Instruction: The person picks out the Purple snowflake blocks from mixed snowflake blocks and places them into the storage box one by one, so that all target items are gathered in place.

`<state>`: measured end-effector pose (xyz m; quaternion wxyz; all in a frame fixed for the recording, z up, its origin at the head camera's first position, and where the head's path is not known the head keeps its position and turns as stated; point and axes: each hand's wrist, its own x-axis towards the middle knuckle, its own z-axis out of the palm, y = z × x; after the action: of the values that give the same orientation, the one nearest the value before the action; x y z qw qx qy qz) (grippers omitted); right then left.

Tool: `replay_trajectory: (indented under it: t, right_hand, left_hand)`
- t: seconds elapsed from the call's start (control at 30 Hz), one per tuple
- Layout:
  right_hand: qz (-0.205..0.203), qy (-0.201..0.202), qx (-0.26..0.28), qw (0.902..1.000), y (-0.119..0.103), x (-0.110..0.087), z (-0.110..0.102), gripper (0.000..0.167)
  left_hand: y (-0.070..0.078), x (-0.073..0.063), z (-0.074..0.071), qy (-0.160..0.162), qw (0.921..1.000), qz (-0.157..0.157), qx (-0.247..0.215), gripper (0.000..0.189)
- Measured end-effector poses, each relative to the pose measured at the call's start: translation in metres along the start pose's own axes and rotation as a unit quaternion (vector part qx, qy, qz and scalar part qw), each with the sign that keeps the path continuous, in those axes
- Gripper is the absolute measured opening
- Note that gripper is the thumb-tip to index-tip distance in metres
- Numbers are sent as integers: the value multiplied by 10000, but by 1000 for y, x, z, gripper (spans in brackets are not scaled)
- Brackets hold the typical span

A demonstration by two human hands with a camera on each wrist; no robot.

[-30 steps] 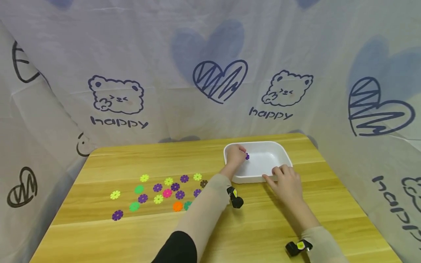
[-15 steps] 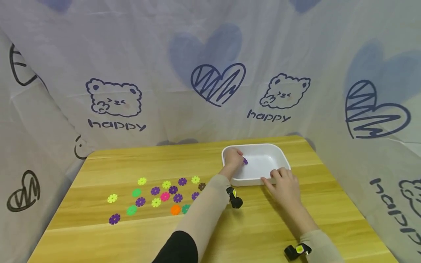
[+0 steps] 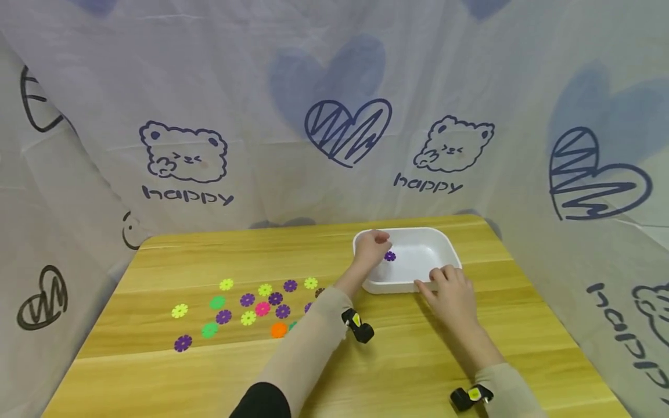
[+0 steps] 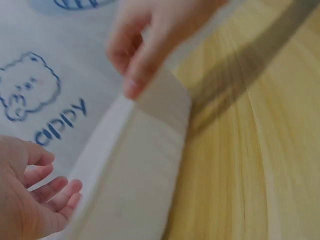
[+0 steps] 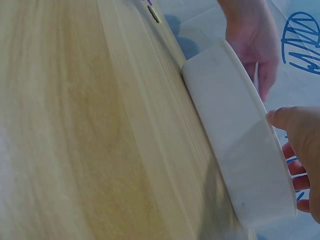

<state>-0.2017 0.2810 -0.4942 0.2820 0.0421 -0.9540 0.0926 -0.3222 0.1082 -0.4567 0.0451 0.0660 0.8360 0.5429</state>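
A white rectangular plastic tray (image 3: 424, 255) stands at the back right of the table. Inside it lies a purple notched flower-shaped disc (image 3: 389, 256), close to the fingertips of my left hand (image 3: 371, 248). That hand hangs over the tray's left end, its fingers loosely bent with nothing between them, as the left wrist view also shows. My right hand (image 3: 453, 293) holds the tray's near right rim. In the right wrist view its thumb (image 5: 280, 117) lies on the rim while the other fingers reach over to the inner side.
Several flower discs lie spread over the table's left half, among them a pink disc (image 3: 262, 308), an orange disc (image 3: 279, 330) and a purple disc (image 3: 183, 343). My left forearm partly covers some. A printed cloth (image 3: 272, 145) hangs behind the table.
My left hand has let go of the purple disc, which now lies in the tray, and its fingers have lifted slightly off it. The right hand keeps its hold on the rim.
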Motion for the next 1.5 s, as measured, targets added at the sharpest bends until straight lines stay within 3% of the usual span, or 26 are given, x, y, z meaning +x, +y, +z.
replay_trajectory:
  t: [0.17,0.37,0.67,1.07,1.33,1.5]
  right_hand:
    - [10,-3,8,10000,0,-1,1,40]
    - [43,-17,39,10000,-1,-1,1,41]
    - [-89,271,76,9996,0,-3,4,39]
    - [-128,317,135,9993,-1,-3,4,39]
    - [-104,269,114,9995,-1,-4,3,39]
    - [-164,400,140,9990,-1,-4,3,39]
  left_hand:
    - [10,-17,-13,-52,9964,85,-837,25]
    - [23,-39,-30,-203,9892,168,-1442,26]
    - [20,-73,-52,-276,9780,182,-2060,23]
    - [-3,-113,-92,-397,9780,196,-2037,28]
    - [-17,-142,-124,-693,9787,78,-1929,27]
    - [-29,-155,-143,-662,9810,118,-1822,26]
